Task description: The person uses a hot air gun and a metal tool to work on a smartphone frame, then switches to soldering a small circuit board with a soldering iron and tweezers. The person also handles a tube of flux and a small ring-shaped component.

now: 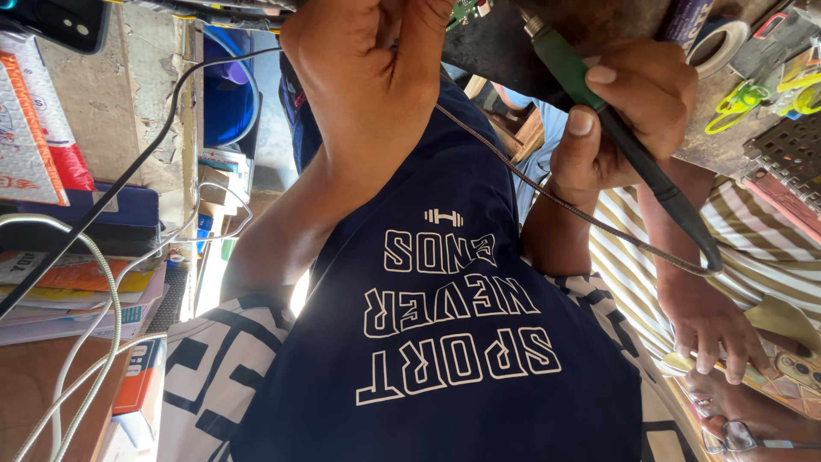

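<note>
A dark blue T-shirt [445, 342] with white print and black-and-white patterned sleeves fills the middle of the view, which appears turned upside down. Over it the left hand [368, 77] is bunched into a fist at the top edge, fingers curled together; whether it pinches anything cannot be told. Beside it the right hand [629, 115] is clamped around a soldering iron [624, 141] with a green and black handle, thumb and fingers pressed to the grip, its metal end pointing up towards the near edge of the workbench [718, 141]. A braided cable [547, 197] trails from the iron's black tail across the shirt. Beyond, another person in a striped shirt [761, 248] rests a hand [714, 329] on a phone [791, 376]. Books and papers [68, 282] are stacked at the left, with white cables [103, 342] looping over them. A roll of tape [714, 43] and yellow scissors [753, 98] lie on the workbench near its right end.
</note>
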